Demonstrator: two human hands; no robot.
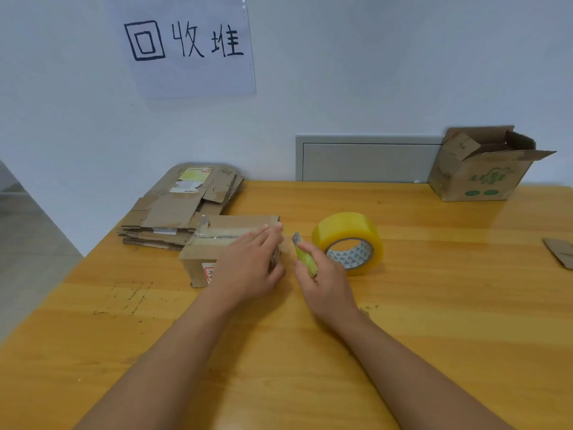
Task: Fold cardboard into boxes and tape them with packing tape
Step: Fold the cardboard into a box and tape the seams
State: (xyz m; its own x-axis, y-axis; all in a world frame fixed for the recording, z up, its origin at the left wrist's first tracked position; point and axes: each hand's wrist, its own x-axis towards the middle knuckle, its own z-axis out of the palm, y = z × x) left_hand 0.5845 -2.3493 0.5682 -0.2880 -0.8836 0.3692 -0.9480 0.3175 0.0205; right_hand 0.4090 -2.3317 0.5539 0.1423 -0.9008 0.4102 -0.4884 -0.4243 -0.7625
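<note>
My left hand (248, 262) lies flat over the right end of the box (217, 243), fingers straight and pressing down, so the box stays put and the fresh tape (217, 238) along its top seam stays stuck. The box sits on the table (434, 305), just in front of the stack (183, 206) of flat cardboard I draw from.

My right hand (322, 283) is curled round the cutter (305, 259), green handle in my fist, blade tip pointing up toward the box's right edge. I hold it that way because the tape runs off that end toward the roll (348, 242), which lies just behind my right hand. I think a clear strip bridges the box and the roll, but it is too faint to be sure.

By my reckoning this is the cutting step: the seam is taped and only the tail needs severing. The blade is close to my left fingertips (276, 228), so I would cut away from them. A finished, open-topped carton (477, 175) stands at the far right corner, out of the way.
</note>
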